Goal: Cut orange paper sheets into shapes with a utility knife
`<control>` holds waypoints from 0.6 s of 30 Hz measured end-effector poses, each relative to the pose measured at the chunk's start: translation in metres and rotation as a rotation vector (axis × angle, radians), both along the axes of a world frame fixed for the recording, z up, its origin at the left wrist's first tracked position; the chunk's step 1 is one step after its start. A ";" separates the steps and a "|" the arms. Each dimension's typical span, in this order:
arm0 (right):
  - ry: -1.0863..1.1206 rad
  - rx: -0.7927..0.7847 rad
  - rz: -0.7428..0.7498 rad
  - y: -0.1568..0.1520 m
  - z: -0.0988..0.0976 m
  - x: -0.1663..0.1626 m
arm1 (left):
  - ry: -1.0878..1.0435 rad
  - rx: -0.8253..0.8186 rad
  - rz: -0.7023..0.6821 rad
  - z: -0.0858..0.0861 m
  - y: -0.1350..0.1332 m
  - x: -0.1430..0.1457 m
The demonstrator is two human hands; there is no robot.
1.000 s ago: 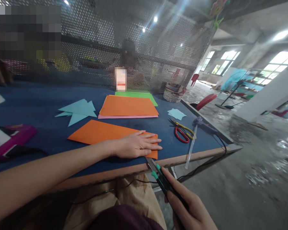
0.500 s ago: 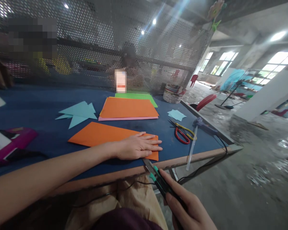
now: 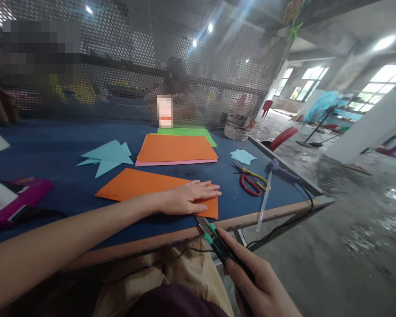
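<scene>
My left hand (image 3: 188,197) lies flat, fingers stretched to the right, on a folded orange sheet of paper (image 3: 132,182) near the table's front edge. In my right hand (image 3: 251,277) is a utility knife (image 3: 222,248) with a black and green handle. Its blade reaches to the lower edge of the orange sheet, just below my left hand; whether it is between the paper's layers I cannot tell. Behind the sheet lies a stack of coloured paper (image 3: 176,148), orange on top, with pink and green edges showing.
Light blue paper triangles (image 3: 110,154) lie at left, smaller blue pieces (image 3: 243,156) at right. Red-and-yellow-handled scissors (image 3: 251,182) rest beside a glue gun (image 3: 284,171) with a clear stick and black cord. A woven basket (image 3: 237,127) stands by the mesh panel (image 3: 125,66). A magenta object (image 3: 29,193) is at left.
My left hand's fingers have drawn slightly back to the left, and the thumb now shows apart from them. The knife has hardly moved at the paper's edge.
</scene>
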State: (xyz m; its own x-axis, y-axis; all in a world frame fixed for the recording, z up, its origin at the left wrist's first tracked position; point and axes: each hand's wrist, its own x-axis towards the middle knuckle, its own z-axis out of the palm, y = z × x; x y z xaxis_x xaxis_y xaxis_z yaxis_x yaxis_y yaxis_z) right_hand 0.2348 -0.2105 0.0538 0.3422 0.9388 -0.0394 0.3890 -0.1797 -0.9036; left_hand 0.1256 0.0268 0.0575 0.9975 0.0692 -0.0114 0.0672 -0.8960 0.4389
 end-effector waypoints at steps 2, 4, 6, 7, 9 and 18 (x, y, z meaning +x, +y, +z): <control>0.012 -0.023 0.000 -0.001 0.001 0.000 | -0.024 0.015 0.100 0.004 0.003 -0.001; 0.038 -0.082 -0.003 -0.002 0.002 0.002 | -0.037 0.049 0.223 0.008 0.008 -0.002; 0.074 -0.151 0.000 -0.004 0.004 0.003 | -0.022 0.086 0.328 0.013 0.014 -0.003; 0.090 -0.178 0.005 -0.004 0.005 0.003 | -0.002 0.100 0.369 0.015 0.017 -0.004; 0.114 -0.212 0.014 -0.005 0.007 0.005 | 0.054 0.111 0.426 0.018 0.022 -0.004; 0.116 -0.241 -0.032 0.000 0.016 0.010 | 0.147 0.151 0.517 0.022 0.017 -0.004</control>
State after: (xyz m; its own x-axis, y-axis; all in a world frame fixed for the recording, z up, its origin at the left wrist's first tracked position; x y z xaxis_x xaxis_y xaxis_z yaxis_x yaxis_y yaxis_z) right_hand 0.2446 -0.2109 0.0698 0.3518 0.8863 -0.3013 0.2764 -0.4059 -0.8711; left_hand 0.1220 0.0435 0.0796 0.8217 0.5611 -0.1000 0.5658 -0.7820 0.2615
